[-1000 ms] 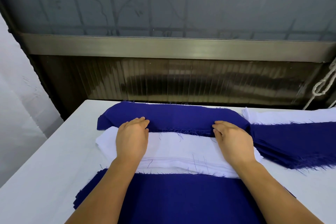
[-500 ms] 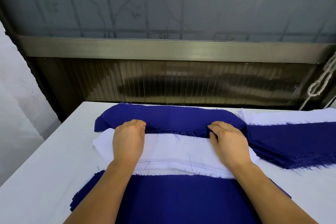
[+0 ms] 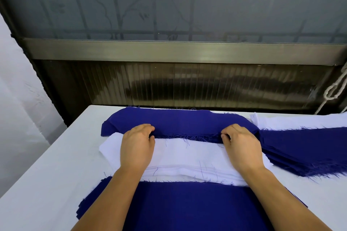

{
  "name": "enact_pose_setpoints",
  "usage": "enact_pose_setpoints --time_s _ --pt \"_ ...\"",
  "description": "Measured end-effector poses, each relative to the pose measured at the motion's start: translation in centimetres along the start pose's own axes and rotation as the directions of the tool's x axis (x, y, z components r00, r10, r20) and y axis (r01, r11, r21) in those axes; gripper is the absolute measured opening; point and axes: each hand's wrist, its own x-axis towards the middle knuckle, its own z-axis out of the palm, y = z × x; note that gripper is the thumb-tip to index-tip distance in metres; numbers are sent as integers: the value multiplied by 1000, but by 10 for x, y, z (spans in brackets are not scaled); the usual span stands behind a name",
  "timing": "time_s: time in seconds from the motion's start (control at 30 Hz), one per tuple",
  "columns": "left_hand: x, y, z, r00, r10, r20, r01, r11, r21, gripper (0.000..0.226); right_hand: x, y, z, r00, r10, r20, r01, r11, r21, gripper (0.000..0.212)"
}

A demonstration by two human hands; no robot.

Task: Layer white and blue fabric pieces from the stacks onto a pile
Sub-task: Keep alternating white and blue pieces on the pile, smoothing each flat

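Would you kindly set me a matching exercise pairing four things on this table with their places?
1. left hand
2. right hand
3. rope
4. white stack

a. hangs at far right
b. pinches the blue piece's near edge, right end
c. lies under both wrists
d. pinches that edge, left end

Pairs: 1-d, 2-b, 3-a, 4-c

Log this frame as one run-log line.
left hand: pinching blue piece edge | right hand: same | white stack: beneath
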Motion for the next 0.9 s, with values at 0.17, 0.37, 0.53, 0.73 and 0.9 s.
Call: enact_pose_setpoints --time_s 0.17,0.37,0.53,0.73,0.9 --pt "0 0 0 1000 -11 3 11 1000 -4 32 -1 -1 -1 999 -1 -43 3 999 35 10" --pt "-1 0 0 1000 -10 9 10 1000 -6 32 -4 3 -1 996 -74 -47 79 992 96 16" --pt "-2 -1 0 1000 -9 22 9 1000 1 34 -3 4 1 996 -79 -48 82 995 64 10" --pt "-2 -2 1 1000 -7 27 7 1000 -5 34 -2 2 2 998 -40 -48 45 993 105 12" --pt "-2 -2 1 999 -5 33 5 1000 4 35 -1 2 2 997 -35 -61 44 989 140 18"
